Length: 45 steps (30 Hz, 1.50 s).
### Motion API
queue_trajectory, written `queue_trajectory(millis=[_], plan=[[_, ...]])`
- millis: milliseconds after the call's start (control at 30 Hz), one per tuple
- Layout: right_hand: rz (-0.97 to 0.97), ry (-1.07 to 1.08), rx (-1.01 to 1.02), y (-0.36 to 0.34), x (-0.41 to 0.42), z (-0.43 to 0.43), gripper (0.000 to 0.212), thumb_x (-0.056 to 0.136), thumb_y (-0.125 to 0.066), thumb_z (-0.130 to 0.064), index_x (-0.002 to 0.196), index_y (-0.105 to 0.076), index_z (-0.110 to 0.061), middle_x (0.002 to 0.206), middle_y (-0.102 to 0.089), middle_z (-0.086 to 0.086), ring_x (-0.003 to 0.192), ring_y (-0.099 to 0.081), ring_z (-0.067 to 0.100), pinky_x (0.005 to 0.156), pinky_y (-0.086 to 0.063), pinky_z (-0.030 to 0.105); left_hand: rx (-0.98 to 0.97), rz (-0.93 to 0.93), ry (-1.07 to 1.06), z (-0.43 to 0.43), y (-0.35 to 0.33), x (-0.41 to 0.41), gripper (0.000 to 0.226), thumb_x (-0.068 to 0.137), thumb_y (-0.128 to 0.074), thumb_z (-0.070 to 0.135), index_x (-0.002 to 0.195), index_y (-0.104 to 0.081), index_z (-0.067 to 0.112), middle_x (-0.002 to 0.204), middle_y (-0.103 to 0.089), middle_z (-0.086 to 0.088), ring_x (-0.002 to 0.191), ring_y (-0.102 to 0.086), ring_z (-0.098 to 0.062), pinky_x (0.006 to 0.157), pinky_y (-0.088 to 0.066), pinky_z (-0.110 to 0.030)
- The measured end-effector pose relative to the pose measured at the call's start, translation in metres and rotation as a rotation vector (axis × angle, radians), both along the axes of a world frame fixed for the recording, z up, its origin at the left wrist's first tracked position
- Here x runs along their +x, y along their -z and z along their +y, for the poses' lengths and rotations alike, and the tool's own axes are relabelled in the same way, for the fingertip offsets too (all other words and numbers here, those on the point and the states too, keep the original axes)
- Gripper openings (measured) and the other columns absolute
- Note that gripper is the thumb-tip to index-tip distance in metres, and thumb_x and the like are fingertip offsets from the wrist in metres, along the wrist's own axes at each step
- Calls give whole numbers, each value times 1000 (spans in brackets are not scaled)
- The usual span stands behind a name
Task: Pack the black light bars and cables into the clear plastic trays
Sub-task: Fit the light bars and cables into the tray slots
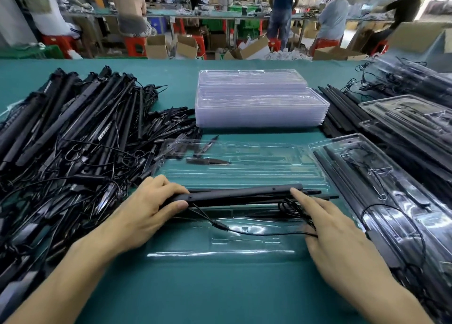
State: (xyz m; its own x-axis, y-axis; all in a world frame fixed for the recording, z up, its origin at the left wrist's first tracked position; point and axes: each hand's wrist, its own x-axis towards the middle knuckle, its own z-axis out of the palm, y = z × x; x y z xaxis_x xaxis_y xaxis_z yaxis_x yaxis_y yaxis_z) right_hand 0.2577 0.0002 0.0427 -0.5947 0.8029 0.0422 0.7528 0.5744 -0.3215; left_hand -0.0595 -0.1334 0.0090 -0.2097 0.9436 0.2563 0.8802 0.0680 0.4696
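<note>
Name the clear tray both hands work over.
The open tray nearest the person, under the light bar the left hand grips and right hand touches; stacked trays behind and filled trays rightward go untouched.

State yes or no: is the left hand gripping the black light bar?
Yes, the left hand curls fingers and thumb round the left end of the black light bar.

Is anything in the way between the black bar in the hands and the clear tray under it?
Nothing solid blocks it. The light bar lies right over the open clear tray. Only its own cable trails across the tray's near part, and thin black rods lie close beside it.
</note>
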Motion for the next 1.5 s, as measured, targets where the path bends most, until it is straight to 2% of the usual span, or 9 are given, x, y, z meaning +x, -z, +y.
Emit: queue_trajectory(millis=[300, 533, 767, 867, 933, 1033, 1167, 1333, 1500], plan=[[-27, -7, -8, 0, -6, 5, 57, 94, -48, -26, 140, -23, -46, 152, -18, -25, 121, -53, 13, 93, -49, 37, -51, 136, 54, -5, 0, 3, 45, 91, -33, 69, 135, -43, 64, 99, -40, 22, 92, -44, -7, 85, -44, -32], [30, -28, -47, 1, -9, 13, 52, 97, -48, -30, 136, -19, -49, 143, -38, -20, 116, -54, 25, 91, -46, 44, -61, 204, 82, -3, -3, 9, 50, 95, -31, 59, 140, -49, 47, 101, -52, 20, 92, -48, -4, 85, -47, -34], [141, 26, 69, -10, -6, 15, 55, 94, -56, -27, 143, -32, -35, 145, -40, -16, 124, -51, 19, 92, -44, 41, 105, -160, 68, -1, -10, 13, 39, 95, -42, 48, 120, -64, 29, 104, -67, 13, 102, -62, -8, 91, -47, -29], [184, 49, 200, -17, -6, 14, 58, 90, -62, -21, 141, -36, -33, 151, -36, -9, 122, -54, 22, 85, -48, 44, 143, -298, 57, -1, -19, 13, 37, 94, -46, 48, 109, -72, 26, 94, -72, 7, 88, -66, -5, 78, -48, -18], [233, 76, 274, -21, -7, 14, 55, 86, -68, -15, 133, -44, -30, 147, -41, -2, 102, -64, 30, 68, -49, 40, 118, -393, 84, -3, -26, 12, 45, 93, -46, 52, 91, -76, 19, 77, -70, -2, 68, -60, -4, 63, -44, -16], [291, 34, 330, -26, -7, 13, 50, 78, -75, -10, 120, -51, -23, 129, -50, 2, 68, -62, 25, 49, -31, 15, 13, -482, 122, -3, -34, 12, 52, 90, -47, 55, 67, -69, 15, 63, -64, -8, 57, -53, -11, 56, -40, -21], [114, -71, 240, -22, -6, 14, 45, 83, -72, -19, 121, -53, -34, 122, -58, -14, 86, -68, 25, 64, -53, 37, -138, -635, 102, 2, -32, 6, 49, 91, -53, 45, 60, -60, 9, 58, -57, -5, 57, -51, -20, 59, -41, -35], [-45, -34, 163, -22, -7, 11, 34, 88, -63, -34, 117, -46, -40, 106, -57, -13, 88, -64, 25, 72, -53, 41, -198, -528, 81, 15, -34, -2, 59, 89, -57, 59, 57, -33, 16, 58, -24, 1, 52, -24, -15, 48, -22, -25], [-84, -13, 148, -26, -8, 6, 36, 89, -61, -39, 123, -50, -42, 111, -49, -16, 92, -64, 22, 79, -51, 38, -212, -273, -51, 28, -28, -8, 62, 81, -49, 68, 58, -40, 11, 56, -31, 3, 53, -28, -11, 51, -27, -29]])
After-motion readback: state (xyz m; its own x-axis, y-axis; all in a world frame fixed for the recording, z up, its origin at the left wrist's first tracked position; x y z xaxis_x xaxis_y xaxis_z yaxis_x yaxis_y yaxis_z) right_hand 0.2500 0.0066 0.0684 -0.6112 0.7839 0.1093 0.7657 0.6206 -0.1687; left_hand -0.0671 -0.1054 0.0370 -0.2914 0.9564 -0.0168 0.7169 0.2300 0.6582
